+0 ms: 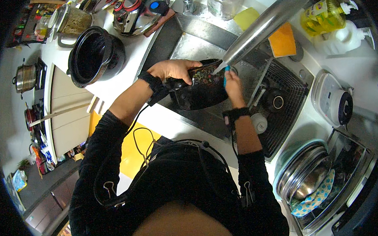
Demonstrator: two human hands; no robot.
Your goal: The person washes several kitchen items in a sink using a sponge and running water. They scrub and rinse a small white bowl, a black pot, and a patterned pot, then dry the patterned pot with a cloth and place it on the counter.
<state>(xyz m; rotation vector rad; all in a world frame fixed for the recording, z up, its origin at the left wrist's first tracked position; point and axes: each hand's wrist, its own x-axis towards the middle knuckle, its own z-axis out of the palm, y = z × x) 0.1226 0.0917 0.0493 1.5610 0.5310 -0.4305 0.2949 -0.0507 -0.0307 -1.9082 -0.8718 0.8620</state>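
A black pot (198, 94) with a floral pattern is tilted over the sink, under a metal faucet (257, 32). Water runs from the spout onto the patterned side. My left hand (175, 71) grips the pot at its left side, thumb and fingers on the dark surface. At the pot's right side, my right hand (234, 85) holds a small blue item (226, 75), mostly hidden by the fingers, against or close to the pot; its kind cannot be told.
A black pot (94, 57) stands on the left counter beside a pressure-cooker lid (138, 11). The sink's right side has a wire rack (288, 88) with a dark dish and white cup (258, 123). Stacked metal bowls (304, 172) sit at right; soap bottles (324, 17) stand behind.
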